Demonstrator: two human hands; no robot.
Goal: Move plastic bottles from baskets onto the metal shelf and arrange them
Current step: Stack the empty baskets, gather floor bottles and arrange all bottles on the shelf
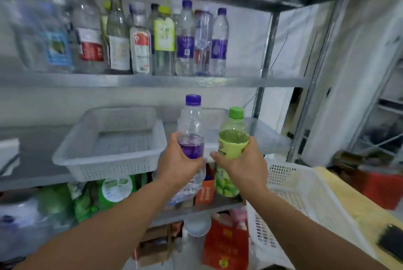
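We hold both upright: left hand [178, 160] wraps purple bottle [192, 134], right hand [242, 160] wraps green bottle [233, 136]; free shelf [272, 82] spot lies up & to the right, nearer right hand.

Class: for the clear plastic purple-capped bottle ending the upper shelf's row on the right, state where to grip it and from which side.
Probably round its labelled waist, coming from the front-right: the clear plastic purple-capped bottle stands upright, a neighbouring clear bottle crowds its left, and the metal shelf is bare to its right.
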